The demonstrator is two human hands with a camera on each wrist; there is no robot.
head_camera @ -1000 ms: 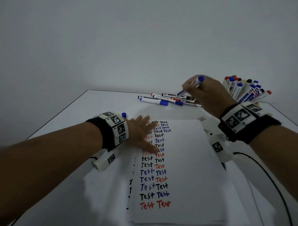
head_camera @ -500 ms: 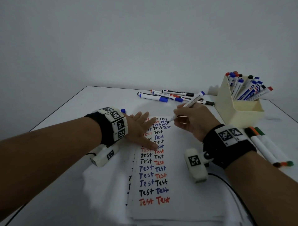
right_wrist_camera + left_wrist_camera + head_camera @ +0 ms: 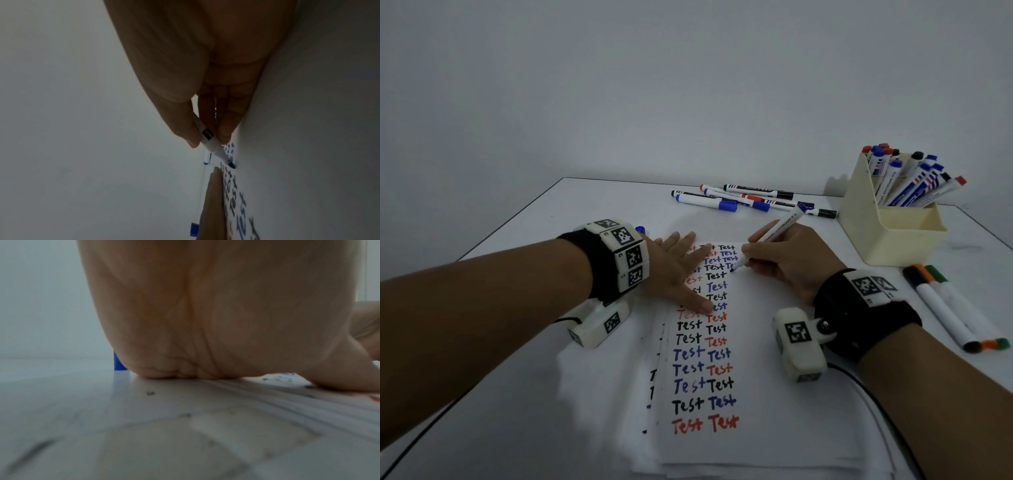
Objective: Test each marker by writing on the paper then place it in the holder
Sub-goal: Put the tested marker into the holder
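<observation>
Farthest left, left hand (image 3: 674, 270) flat on the white table (image 3: 544, 233), fingers straight and spread, fingertips and thumb pressing the left edge of the paper (image 3: 763, 394), holding nothing. Just behind that wrist, a small blue cap (image 3: 640, 229) standing on the table, seen from the left wrist view as a blue sliver (image 3: 118, 361) beside the heel of the palm. On the paper, two columns of the word "Test" in black, blue and red, running from the far edge down toward the near edge, with more sheets stacked beneath. Farther back, near the table's far edge, a loose cluster of capped markers (image 3: 750, 198) lying on their sides, well apart from the paper. To the right of the written columns, right hand (image 3: 791, 263) resting on the paper, thumb and fingers pinching an uncapped blue marker (image 3: 779, 231) in a writing grip, barrel slanting up and back, dark tip touching the paper beside the upper rows of words; same contact clear from the right wrist view (image 3: 231, 164). Farther right, a cream holder (image 3: 893, 233) standing upright, its rear compartment packed with leaning capped markers. Rightmost, three more markers (image 3: 948, 305), black, orange and green ends, lying side by side near the table's right edge.
</observation>
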